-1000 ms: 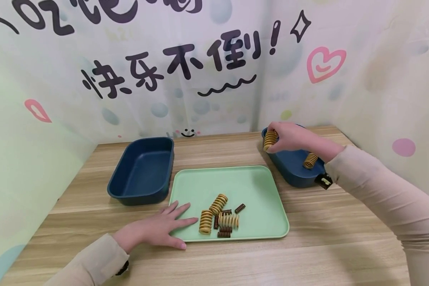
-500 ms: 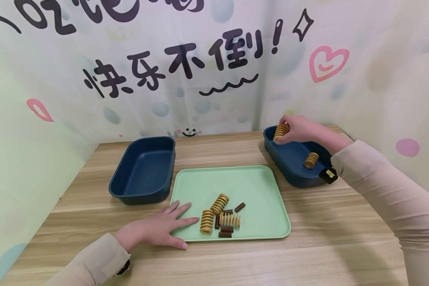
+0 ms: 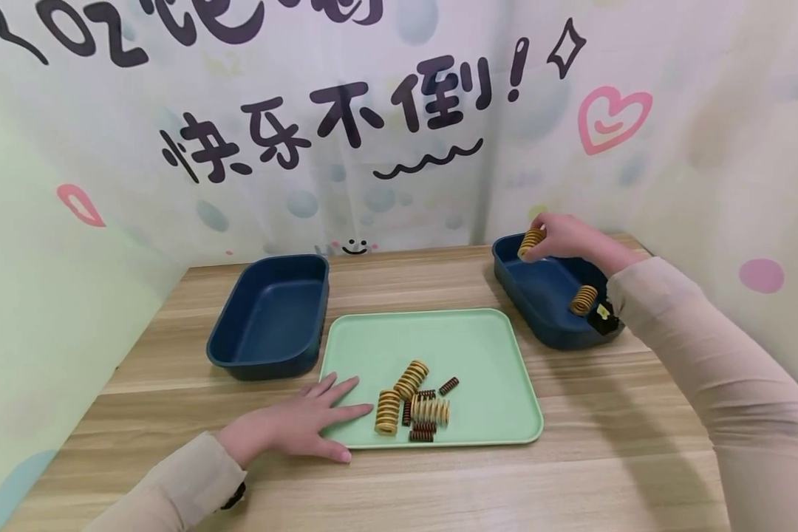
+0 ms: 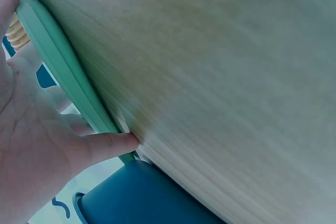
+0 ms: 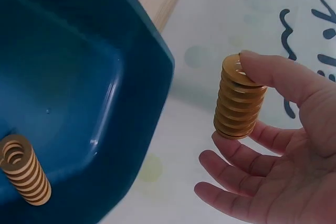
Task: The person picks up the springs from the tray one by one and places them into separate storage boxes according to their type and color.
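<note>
My right hand (image 3: 565,235) pinches a yellow coil spring (image 5: 240,98) end to end between thumb and fingers, over the far part of the right blue bin (image 3: 539,295). Inside that bin lies another yellow spring (image 3: 583,300), also visible at lower left in the right wrist view. My left hand (image 3: 299,423) rests with spread fingers on the left edge of the green tray (image 3: 432,329). Close to its fingertips stands a yellow spring (image 3: 387,412) on the tray. Two more yellow springs and several small dark brown springs (image 3: 448,386) lie beside it.
A second blue bin (image 3: 266,314) stands at the back left of the wooden table (image 3: 406,277), with its inside bare. Behind the table hangs a printed white curtain (image 3: 399,199). The right forearm reaches across the table's right side.
My right hand has carried the yellow spring rightward and slightly away, from the right bin's left rim to over its far end. The left hand stays on the tray edge.
</note>
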A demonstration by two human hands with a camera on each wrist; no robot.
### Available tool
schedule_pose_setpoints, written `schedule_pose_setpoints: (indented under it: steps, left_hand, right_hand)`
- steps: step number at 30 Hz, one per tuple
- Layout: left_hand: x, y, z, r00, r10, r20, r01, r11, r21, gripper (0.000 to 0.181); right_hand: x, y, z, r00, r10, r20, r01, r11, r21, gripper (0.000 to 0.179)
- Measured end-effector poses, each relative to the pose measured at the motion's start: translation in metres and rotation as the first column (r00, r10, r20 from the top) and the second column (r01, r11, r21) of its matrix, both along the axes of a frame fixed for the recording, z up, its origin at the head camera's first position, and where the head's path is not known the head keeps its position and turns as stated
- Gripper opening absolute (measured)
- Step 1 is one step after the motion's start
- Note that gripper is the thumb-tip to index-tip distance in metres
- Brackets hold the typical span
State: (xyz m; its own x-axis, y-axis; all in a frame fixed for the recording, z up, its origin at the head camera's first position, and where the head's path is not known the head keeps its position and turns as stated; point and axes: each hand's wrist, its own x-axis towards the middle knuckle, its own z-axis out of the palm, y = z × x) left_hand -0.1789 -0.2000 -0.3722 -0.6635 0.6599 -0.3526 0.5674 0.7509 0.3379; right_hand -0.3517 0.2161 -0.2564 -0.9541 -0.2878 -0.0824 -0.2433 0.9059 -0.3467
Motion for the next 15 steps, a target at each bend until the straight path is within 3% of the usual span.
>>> schedule_pose_setpoints:
  steps: [15]
  left_hand:
    - [0.000,0.000,0.000,1.000,-0.004,-0.003,0.004,1.000,-0.004,0.070]
  right_hand:
    - [-0.035,0.018,-0.023,0.995,-0.097,0.036,0.099,0.993,-0.057,0.058]
